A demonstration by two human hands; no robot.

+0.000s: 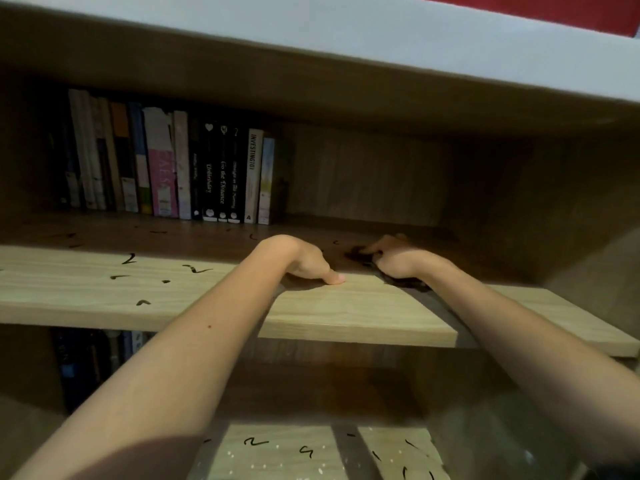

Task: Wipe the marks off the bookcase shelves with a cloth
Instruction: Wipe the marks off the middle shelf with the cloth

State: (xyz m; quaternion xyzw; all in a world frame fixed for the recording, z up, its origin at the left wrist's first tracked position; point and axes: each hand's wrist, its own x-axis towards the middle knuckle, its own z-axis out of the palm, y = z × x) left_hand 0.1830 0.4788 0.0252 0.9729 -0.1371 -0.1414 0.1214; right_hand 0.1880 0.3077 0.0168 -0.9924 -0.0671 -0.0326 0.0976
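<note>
A light wooden bookcase shelf [346, 313] runs across the middle of the view, with several black squiggle marks [129, 259] on its left half. My left hand [308, 261] rests on the shelf, thumb laid flat near the front edge, the other fingers hidden. To its right, my right hand [394, 258] presses down on a dark cloth [360, 254], fingers curled over it, deeper in the shadowed part of the shelf. A bit of dark cloth also shows under that wrist. The lower shelf [287, 455] carries more black marks [256, 442].
A row of upright books [173, 168] fills the back left of the middle shelf. More books [90, 358] stand below at the left. The shelf above [311, 39] overhangs closely. The bookcase side wall [554, 202] closes the right.
</note>
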